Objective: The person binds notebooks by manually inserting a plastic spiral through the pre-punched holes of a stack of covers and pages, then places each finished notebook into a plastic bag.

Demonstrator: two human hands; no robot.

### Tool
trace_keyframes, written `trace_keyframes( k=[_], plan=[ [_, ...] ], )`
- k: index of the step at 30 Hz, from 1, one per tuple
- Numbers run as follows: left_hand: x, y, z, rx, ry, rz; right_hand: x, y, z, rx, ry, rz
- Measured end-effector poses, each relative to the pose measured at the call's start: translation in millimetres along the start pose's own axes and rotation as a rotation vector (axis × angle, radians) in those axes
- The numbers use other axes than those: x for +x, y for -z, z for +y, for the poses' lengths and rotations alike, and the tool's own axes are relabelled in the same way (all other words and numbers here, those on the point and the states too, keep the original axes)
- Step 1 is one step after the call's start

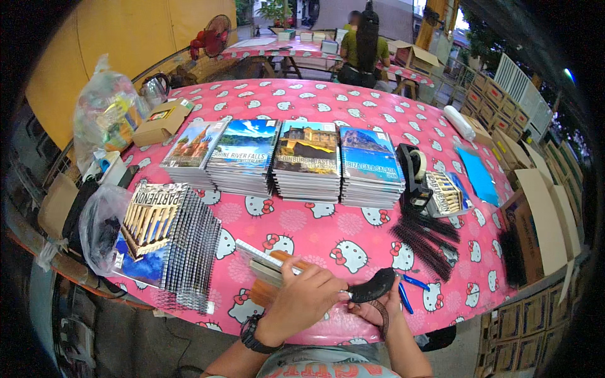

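Observation:
My left hand, a black watch on its wrist, closes over a small stack of pages with an orange-brown cover. Its fingertips reach toward a black curved piece between my hands; what that piece is, I cannot tell. My right hand is closed beneath it around a dark spiral binding coil, whose end hangs along the palm. Blue handles, like those of pliers, spread out beside my right fingertips; whether I grip them is unclear. More black binding coils lie beyond, to the right.
Notebook stacks stand in a row across the table; a fanned spiral-bound pile leans at left. A tape dispenser, blue sheet and open cardboard box are at right. Plastic bags sit at left. Someone is behind.

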State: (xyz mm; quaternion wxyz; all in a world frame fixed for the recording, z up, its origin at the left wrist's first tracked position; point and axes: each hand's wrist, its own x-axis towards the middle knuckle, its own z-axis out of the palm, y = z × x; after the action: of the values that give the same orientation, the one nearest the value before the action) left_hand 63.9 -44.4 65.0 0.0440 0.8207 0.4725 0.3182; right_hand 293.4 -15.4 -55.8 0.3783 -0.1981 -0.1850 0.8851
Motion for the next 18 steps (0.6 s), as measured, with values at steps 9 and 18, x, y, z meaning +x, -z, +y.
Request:
trace_keyframes(
  k=[9,18],
  plan=[
    [3,6,-8,-0.091,-0.016,-0.04,17,0,2,-0.085,0.132,-0.178],
    [-8,14,-22,-0.029,0.148,0.088,22,-81,-68,-0.876,0.404,-0.47]
  ],
)
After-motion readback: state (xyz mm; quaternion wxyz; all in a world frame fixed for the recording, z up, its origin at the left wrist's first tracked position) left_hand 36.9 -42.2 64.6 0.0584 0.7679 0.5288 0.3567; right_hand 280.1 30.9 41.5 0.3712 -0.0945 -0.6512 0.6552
